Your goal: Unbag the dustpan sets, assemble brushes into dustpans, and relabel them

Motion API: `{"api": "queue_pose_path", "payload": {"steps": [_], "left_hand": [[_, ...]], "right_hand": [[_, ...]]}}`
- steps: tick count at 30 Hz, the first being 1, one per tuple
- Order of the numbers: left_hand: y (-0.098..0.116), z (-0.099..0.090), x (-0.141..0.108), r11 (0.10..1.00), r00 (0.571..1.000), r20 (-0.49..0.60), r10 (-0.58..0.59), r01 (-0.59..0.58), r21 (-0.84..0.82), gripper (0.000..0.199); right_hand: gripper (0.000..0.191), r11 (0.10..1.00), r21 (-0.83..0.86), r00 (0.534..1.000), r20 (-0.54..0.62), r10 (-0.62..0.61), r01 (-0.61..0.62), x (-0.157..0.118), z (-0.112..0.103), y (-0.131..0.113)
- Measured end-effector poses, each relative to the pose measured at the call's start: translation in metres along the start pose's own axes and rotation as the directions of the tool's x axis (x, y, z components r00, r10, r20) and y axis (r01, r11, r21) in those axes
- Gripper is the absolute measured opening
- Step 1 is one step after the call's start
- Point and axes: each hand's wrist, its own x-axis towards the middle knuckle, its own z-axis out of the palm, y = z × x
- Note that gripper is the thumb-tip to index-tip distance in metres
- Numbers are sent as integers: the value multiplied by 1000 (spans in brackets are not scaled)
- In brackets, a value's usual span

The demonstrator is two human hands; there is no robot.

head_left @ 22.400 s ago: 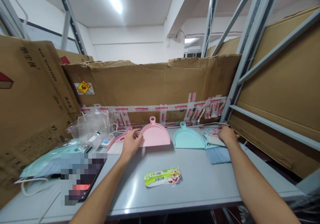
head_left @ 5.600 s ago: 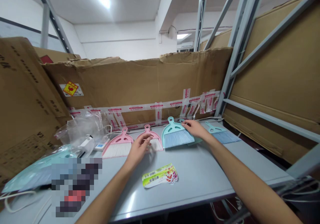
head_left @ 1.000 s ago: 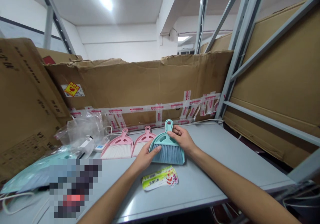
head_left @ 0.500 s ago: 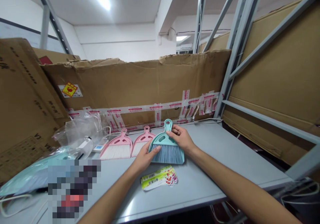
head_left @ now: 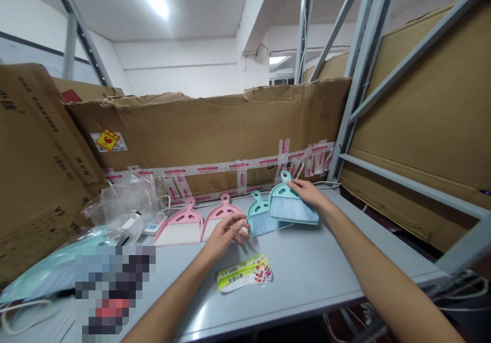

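My right hand [head_left: 310, 193] grips a teal dustpan and brush set [head_left: 291, 205] near the base of its handle; the set's pale blue bristles face me. Another teal dustpan and brush set [head_left: 262, 218] lies on the grey table just left of it, partly covered by the held one. My left hand [head_left: 229, 234] is over the table with its fingers apart and nothing in it, close to that lying teal set. To the left are two pink dustpan and brush sets [head_left: 187, 219] with white bristles; my left hand hides part of the nearer one.
Green and white printed cards [head_left: 245, 271] lie at the table's front. Clear plastic bags [head_left: 130, 197] and a bagged teal item [head_left: 57, 266] occupy the left side. A large cardboard sheet [head_left: 207, 133] stands along the back, with a metal rack post [head_left: 358, 77] at right.
My right hand has moved right with a teal set, separating it from another teal set that now shows on the table. My left hand has let go and its fingers have spread.
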Motion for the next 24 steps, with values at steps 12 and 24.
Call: {"api": "queue_pose_path", "payload": {"steps": [12,24], "left_hand": [[1,-9,-5,754,973,123,195,-229,616,39],[-12,-4,8,333,902,327,284,-412,848,32]], "right_hand": [[40,766,-642,999,18,51,-28,20,-66,78],[40,789,-591,974,221,-40,166,8,-29,36]]}}
